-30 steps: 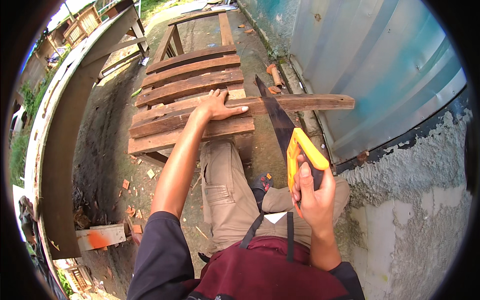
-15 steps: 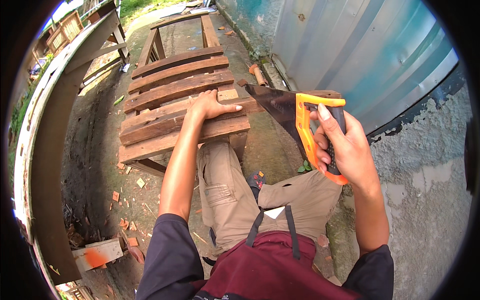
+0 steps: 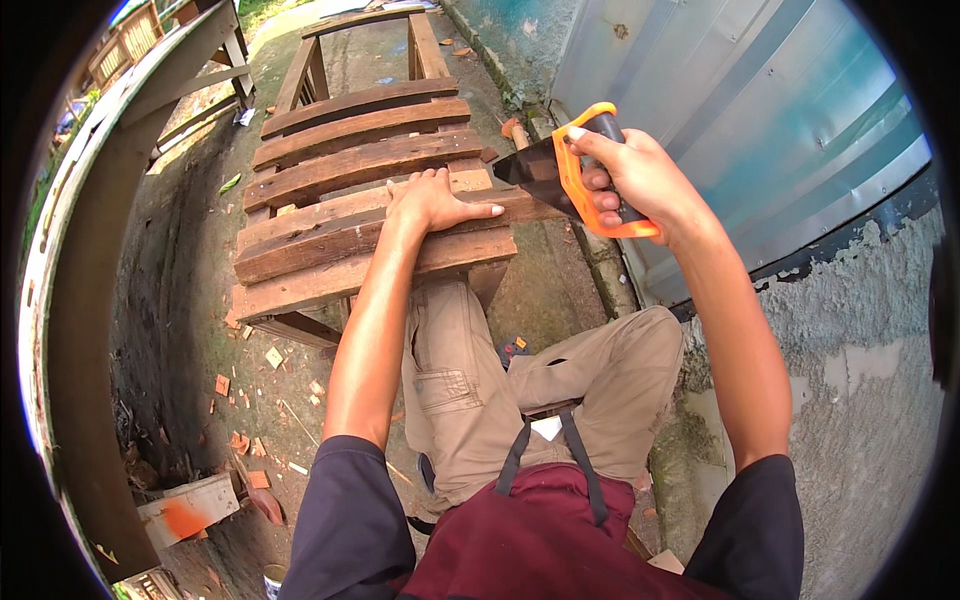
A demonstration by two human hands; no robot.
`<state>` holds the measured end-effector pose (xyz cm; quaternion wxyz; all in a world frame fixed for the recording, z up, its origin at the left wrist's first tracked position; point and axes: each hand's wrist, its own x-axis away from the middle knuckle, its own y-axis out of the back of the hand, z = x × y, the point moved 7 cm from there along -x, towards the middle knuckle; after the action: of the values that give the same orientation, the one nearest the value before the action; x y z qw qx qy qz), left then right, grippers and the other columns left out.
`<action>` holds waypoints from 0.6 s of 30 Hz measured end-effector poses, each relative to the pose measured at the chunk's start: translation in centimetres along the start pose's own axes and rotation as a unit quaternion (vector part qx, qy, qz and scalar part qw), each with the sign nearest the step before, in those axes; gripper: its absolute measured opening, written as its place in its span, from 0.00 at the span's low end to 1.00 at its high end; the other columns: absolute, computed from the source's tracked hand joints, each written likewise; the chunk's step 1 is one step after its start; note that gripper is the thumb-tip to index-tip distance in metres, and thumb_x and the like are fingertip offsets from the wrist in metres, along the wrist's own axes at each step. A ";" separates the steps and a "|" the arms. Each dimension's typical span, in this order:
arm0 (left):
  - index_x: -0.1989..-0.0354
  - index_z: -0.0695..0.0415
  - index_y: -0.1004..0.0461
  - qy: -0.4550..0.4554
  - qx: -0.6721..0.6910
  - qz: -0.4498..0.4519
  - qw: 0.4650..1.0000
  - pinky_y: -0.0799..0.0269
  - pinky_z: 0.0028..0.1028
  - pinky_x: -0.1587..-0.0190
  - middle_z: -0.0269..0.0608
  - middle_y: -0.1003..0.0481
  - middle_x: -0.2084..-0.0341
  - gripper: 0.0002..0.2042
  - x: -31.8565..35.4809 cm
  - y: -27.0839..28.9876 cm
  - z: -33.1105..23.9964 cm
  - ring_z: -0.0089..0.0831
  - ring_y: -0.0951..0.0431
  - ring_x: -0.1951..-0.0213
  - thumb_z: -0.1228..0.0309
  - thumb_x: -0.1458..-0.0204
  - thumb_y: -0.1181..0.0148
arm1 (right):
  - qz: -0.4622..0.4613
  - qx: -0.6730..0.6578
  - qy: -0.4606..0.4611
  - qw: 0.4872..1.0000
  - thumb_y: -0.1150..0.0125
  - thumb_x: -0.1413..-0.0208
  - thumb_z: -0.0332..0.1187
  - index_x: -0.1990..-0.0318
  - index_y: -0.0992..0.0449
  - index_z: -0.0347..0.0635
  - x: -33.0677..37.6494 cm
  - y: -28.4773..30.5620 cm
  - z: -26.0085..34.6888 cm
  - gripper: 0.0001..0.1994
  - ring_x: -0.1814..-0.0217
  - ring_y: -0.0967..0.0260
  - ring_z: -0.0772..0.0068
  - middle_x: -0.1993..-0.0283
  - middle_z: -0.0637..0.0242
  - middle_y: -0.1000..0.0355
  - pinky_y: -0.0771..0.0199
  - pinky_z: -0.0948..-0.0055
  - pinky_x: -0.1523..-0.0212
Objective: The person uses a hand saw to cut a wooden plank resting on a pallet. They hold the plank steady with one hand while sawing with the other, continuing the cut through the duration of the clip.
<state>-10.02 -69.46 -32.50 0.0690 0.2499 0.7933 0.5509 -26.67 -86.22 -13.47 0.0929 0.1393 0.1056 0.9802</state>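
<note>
My right hand is wrapped round the black grip of a handsaw with an orange-edged handle. Its dark blade slants down to the left, across the right end of a loose wooden plank. The blade's lower edge is hidden there. My left hand presses down on that plank left of the blade, its fingers spread over the far edge and its thumb stretched along the top. Under the plank is a slatted wooden frame, like a bench or chair, lying lengthwise ahead of me.
A corrugated metal sheet and a rough plaster wall stand close on the right. At the left runs a long wooden table. Wood offcuts litter the concrete floor, near an orange-stained board. My bent leg is beneath the saw.
My right hand has pushed the handsaw forward and slightly left, so more of the blade has passed beyond the plank. My left hand has stayed on the plank.
</note>
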 end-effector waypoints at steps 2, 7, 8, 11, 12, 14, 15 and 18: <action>0.28 0.68 0.39 0.006 0.000 0.005 1.000 0.47 0.57 0.26 0.61 0.35 0.30 0.71 0.1 -0.1 -0.1 0.51 0.39 0.26 0.17 0.73 0.38 | 0.017 0.053 -0.004 0.998 0.42 0.31 0.43 0.62 0.34 0.43 -1.1 -0.9 0.6 0.14 0.81 0.43 0.85 0.75 0.76 0.40 0.39 0.79 0.84; 0.30 0.70 0.37 0.017 0.000 0.000 1.000 0.42 0.53 0.27 0.63 0.34 0.32 0.69 0.9 1.4 -0.3 0.52 0.35 0.29 0.19 0.72 0.37 | -0.018 0.008 -0.004 1.000 0.43 0.31 0.41 0.64 0.36 0.44 0.2 0.4 -1.3 0.14 0.80 0.42 0.84 0.75 0.74 0.39 0.36 0.77 0.83; 0.30 0.70 0.37 0.015 0.000 -0.006 1.000 0.42 0.53 0.28 0.63 0.33 0.32 0.69 0.8 1.1 0.1 0.52 0.35 0.29 0.19 0.72 0.37 | -0.017 -0.005 -0.006 1.000 0.44 0.30 0.41 0.65 0.35 0.43 0.4 0.7 -1.8 0.14 0.80 0.41 0.83 0.75 0.73 0.38 0.34 0.76 0.81; 0.30 0.69 0.36 0.014 0.000 -0.001 1.000 0.43 0.55 0.27 0.61 0.32 0.33 0.68 0.2 0.9 0.7 0.51 0.35 0.29 0.19 0.72 0.37 | 0.002 -0.017 0.004 1.000 0.47 0.29 0.39 0.64 0.35 0.43 0.7 0.4 -2.1 0.12 0.79 0.40 0.83 0.72 0.72 0.37 0.32 0.75 0.80; 0.29 0.68 0.36 0.015 0.005 0.003 1.000 0.45 0.56 0.27 0.60 0.32 0.32 0.68 0.6 1.2 0.2 0.50 0.35 0.29 0.19 0.71 0.37 | -0.001 -0.014 -0.001 1.000 0.46 0.30 0.40 0.64 0.34 0.43 0.6 0.5 -2.2 0.12 0.79 0.40 0.83 0.72 0.72 0.37 0.32 0.75 0.80; 0.28 0.66 0.38 0.026 0.003 -0.003 1.000 0.50 0.59 0.26 0.57 0.35 0.30 0.69 1.1 1.4 0.0 0.48 0.39 0.26 0.18 0.72 0.37 | -0.006 -0.004 -0.001 1.000 0.45 0.30 0.41 0.63 0.33 0.42 0.6 0.4 -1.7 0.13 0.80 0.40 0.84 0.73 0.74 0.37 0.33 0.76 0.81; 0.28 0.66 0.38 0.025 0.000 -0.012 1.000 0.50 0.59 0.25 0.57 0.35 0.30 0.68 1.2 1.3 0.0 0.49 0.39 0.26 0.19 0.71 0.37 | -0.006 0.000 -0.008 1.000 0.44 0.30 0.42 0.63 0.33 0.42 0.5 0.3 -1.7 0.14 0.80 0.40 0.84 0.74 0.74 0.38 0.33 0.76 0.82; 0.27 0.66 0.40 0.018 -0.002 -0.020 1.000 0.52 0.59 0.25 0.57 0.38 0.28 0.68 1.1 1.4 -0.6 0.49 0.42 0.25 0.20 0.70 0.35 | -0.001 0.015 -0.017 1.000 0.43 0.30 0.44 0.65 0.34 0.44 0.4 -0.1 -1.2 0.16 0.83 0.42 0.84 0.78 0.77 0.41 0.35 0.76 0.83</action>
<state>-10.76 -69.10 -30.83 0.0661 0.2241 0.7982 0.5552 -27.34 -86.23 -14.58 0.0939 0.1577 0.1184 0.9759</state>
